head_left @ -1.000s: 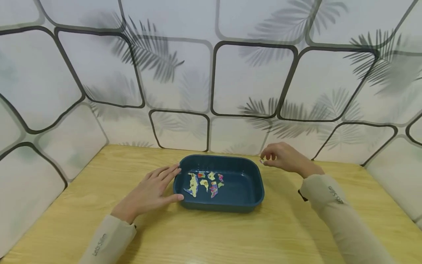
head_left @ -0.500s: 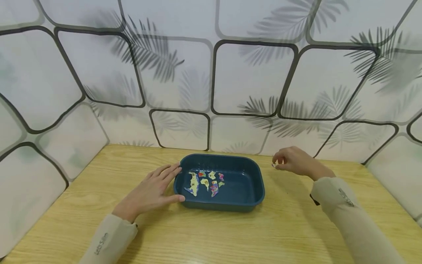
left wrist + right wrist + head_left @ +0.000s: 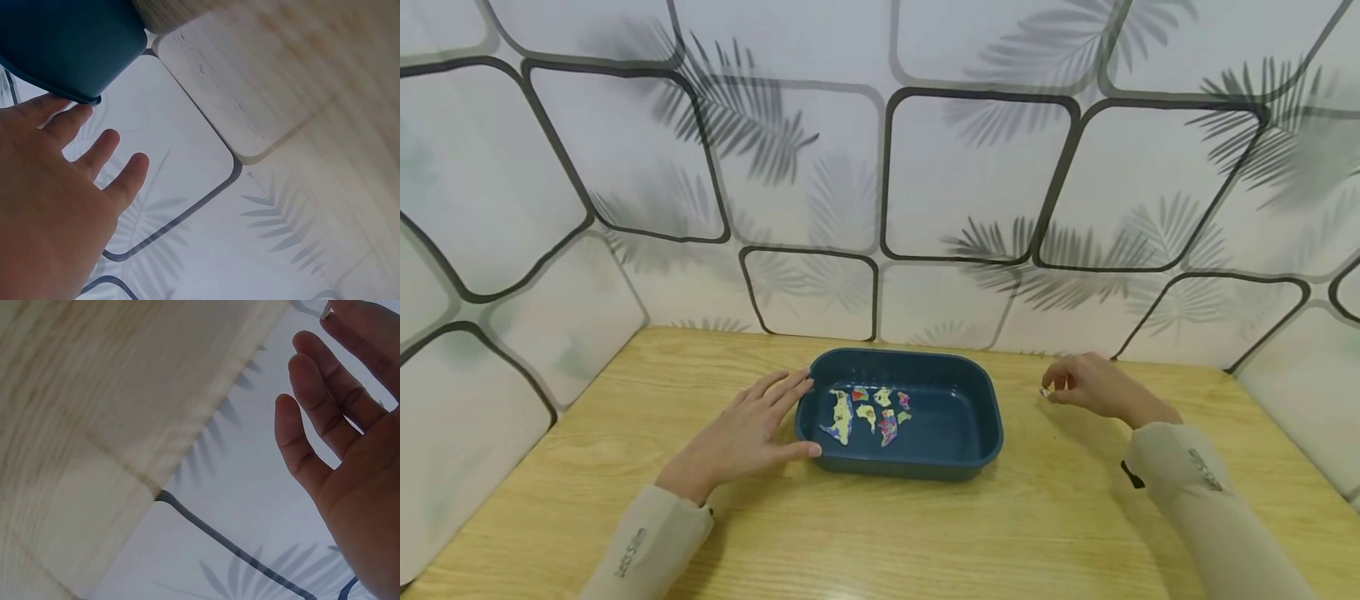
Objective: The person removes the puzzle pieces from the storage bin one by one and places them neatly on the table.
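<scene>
A dark blue rectangular basin (image 3: 940, 429) stands on the table, with several small, flat, colourful irregular pieces lying in its left half. The largest is a yellow piece with blue edges (image 3: 841, 417); beside it lies a red and purple piece (image 3: 888, 431). My left hand (image 3: 741, 433) rests its straight fingers on the basin's left rim; the left wrist view shows fingertips touching the rim. To the right of the basin, my right hand (image 3: 1097, 390) pinches a small pale piece (image 3: 1045, 392) between thumb and forefinger, above the table. The other fingers show loosely bent in the right wrist view.
A light wooden table (image 3: 880, 542) bears the basin. Behind it rises a wall (image 3: 955, 183) covered in a rounded-box and leaf pattern, and patterned side walls flank the table on the left and right.
My right hand has moved away from the basin, to the right and slightly nearer, carrying the small piece with it. The left hand has stayed on the rim.
</scene>
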A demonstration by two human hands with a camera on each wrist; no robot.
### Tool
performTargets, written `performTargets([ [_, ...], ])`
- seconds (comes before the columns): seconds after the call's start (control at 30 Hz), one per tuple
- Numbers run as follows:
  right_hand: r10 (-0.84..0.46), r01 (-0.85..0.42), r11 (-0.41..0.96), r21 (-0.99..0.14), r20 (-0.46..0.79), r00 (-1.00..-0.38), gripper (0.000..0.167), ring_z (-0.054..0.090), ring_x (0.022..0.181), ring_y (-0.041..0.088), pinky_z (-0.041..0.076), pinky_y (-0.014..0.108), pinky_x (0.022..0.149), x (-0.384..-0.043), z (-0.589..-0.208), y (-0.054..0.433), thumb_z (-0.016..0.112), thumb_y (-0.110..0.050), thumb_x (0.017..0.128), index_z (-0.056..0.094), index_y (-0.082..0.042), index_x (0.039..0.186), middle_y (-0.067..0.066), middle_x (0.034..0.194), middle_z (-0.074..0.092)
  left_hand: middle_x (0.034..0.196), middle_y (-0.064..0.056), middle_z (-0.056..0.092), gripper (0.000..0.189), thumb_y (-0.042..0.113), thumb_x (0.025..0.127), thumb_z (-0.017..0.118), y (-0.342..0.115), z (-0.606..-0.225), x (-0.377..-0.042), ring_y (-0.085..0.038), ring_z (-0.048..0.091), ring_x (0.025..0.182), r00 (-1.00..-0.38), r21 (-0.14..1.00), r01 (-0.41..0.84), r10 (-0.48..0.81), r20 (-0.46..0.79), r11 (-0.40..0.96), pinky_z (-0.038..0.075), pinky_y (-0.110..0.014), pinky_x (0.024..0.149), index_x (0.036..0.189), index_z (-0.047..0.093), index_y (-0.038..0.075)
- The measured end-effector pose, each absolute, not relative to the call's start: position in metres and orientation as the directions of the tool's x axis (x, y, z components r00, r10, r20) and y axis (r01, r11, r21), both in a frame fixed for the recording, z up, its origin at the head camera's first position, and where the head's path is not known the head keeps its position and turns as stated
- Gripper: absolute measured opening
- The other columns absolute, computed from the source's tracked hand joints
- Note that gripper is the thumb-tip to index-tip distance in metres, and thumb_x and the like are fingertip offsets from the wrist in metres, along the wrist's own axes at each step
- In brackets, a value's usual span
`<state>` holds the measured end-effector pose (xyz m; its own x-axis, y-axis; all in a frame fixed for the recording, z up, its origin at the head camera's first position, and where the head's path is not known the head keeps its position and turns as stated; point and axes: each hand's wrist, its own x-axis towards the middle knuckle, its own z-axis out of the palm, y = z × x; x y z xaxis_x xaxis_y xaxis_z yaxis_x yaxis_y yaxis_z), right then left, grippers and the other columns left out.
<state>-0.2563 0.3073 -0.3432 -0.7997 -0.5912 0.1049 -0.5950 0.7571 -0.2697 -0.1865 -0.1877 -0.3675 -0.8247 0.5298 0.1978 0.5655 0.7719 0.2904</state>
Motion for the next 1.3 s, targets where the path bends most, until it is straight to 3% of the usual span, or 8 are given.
performTargets([
  [0.3, -0.592, -0.592, 0.766, -0.253, 0.083, -0.802, 0.006, 0.058, 0.071, 0.011, 0.05, 0.035, 0.063, -0.261, -0.354, 0.312, 0.077, -0.01, 0.09, 0.076, -0.008, 0.094, -0.007, 0.081, 0.065, 0.162, -0.014, 0.033, 0.09, 0.062, 0.093, 0.062, -0.189, -0.367, -0.185, -0.044, 0.031, 0.144, -0.821, 0.287, 0.57, 0.531, 0.208, 0.77, 0.029, -0.07, 0.108, 0.154, 0.041, -0.001],
  [0.57, -0.566, -0.55, 0.791, -0.27, 0.022, -0.824, 0.019, 0.061, 0.074, 0.019, 0.052, 0.04, 0.064, -0.26, -0.342, 0.315, 0.076, -0.007, 0.089, 0.072, 0.005, 0.103, 0.003, 0.084, 0.066, 0.162, -0.015, 0.033, 0.091, 0.062, 0.092, 0.062, -0.19, -0.367, -0.185, -0.044, 0.03, 0.145, -0.825, 0.292, 0.566, 0.527, 0.206, 0.771, 0.029, -0.07, 0.108, 0.154, 0.041, 0.0],
  [0.87, -0.56, -0.552, 0.788, -0.272, 0.054, -0.826, 0.02, 0.063, 0.078, 0.023, 0.053, 0.041, 0.065, -0.262, -0.313, 0.301, 0.075, -0.004, 0.09, 0.072, 0.007, 0.106, 0.009, 0.089, 0.069, 0.163, -0.014, 0.032, 0.091, 0.062, 0.092, 0.062, -0.191, -0.368, -0.185, -0.044, 0.029, 0.145, -0.828, 0.296, 0.561, 0.525, 0.197, 0.773, 0.029, -0.071, 0.107, 0.155, 0.04, 0.0],
  [1.3, -0.616, -0.627, 0.742, -0.238, 0.125, -0.777, 0.016, 0.06, 0.074, 0.016, 0.05, 0.036, 0.062, -0.268, -0.296, 0.28, 0.078, -0.007, 0.088, 0.075, 0.001, 0.102, 0.0, 0.087, 0.068, 0.163, -0.012, 0.031, 0.09, 0.061, 0.092, 0.063, -0.187, -0.368, -0.186, -0.043, 0.028, 0.146, -0.827, 0.302, 0.562, 0.527, 0.197, 0.77, 0.028, -0.071, 0.108, 0.155, 0.04, 0.001],
])
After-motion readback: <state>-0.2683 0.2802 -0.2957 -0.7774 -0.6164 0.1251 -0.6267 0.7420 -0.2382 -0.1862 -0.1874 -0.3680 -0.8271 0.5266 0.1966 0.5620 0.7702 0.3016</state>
